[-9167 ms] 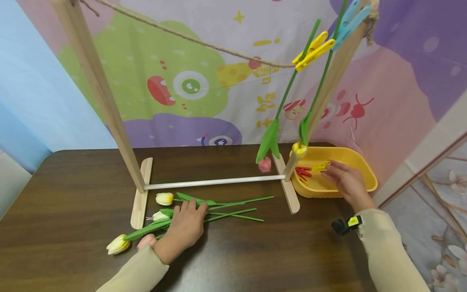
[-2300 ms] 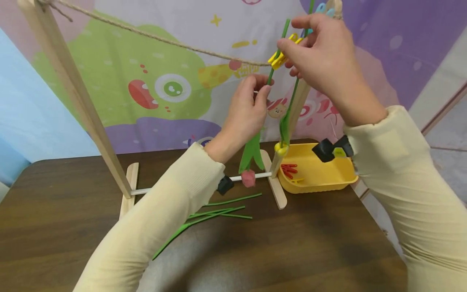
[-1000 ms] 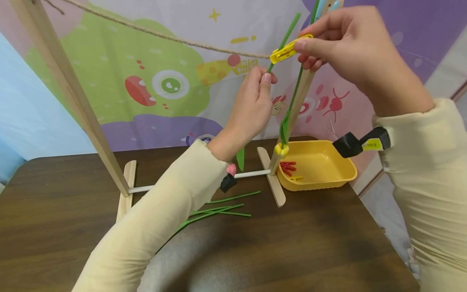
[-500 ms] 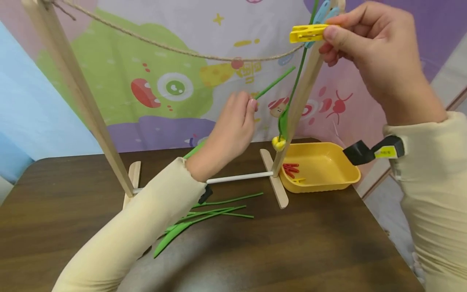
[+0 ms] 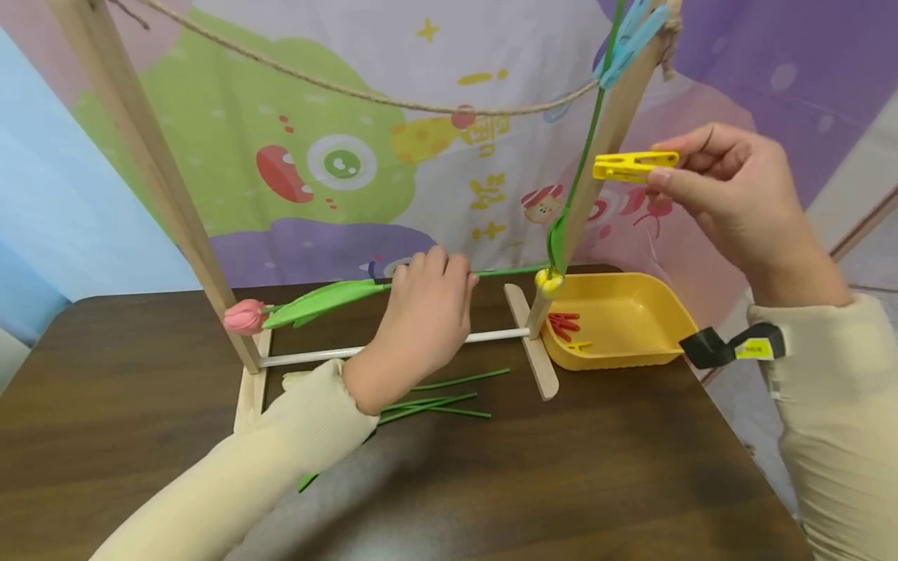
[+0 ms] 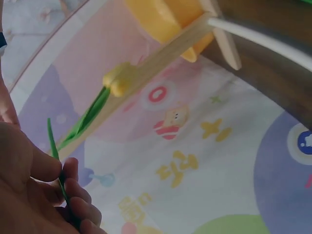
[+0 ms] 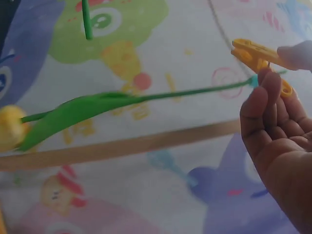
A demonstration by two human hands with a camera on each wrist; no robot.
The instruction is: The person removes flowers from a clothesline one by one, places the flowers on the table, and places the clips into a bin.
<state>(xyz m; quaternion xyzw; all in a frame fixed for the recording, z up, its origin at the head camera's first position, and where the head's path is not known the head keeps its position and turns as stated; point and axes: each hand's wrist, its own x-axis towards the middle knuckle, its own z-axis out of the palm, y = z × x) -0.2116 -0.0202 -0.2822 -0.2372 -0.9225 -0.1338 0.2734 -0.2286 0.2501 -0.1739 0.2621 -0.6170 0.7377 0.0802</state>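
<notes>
My left hand point(image 5: 426, 315) grips the green stem of a pink artificial tulip point(image 5: 245, 316), held nearly level above the white crossbar point(image 5: 312, 356). Its bloom sits at the left post, and the stem end points right. In the left wrist view, the fingers curl round that stem point(image 6: 52, 141). Thumb and fingers of my right hand point(image 5: 744, 202) pinch a yellow clothespin point(image 5: 634, 166) in the air, right of the right post. A yellow tulip point(image 5: 549, 280) hangs bloom-down from the rope point(image 5: 393, 101), clipped by a blue clothespin point(image 5: 634, 40).
A yellow basin point(image 5: 631, 354) with red clothespins point(image 5: 563, 326) and a yellow one point(image 5: 579, 346) stands behind the right foot of the wooden frame point(image 5: 539, 362). Several green stems point(image 5: 449, 401) lie on the dark table, partly hidden under my left sleeve.
The yellow clothespin came off the rope in my right hand, which then moved right and down. My left hand lowered the freed pink tulip, turning it from hanging to nearly level.
</notes>
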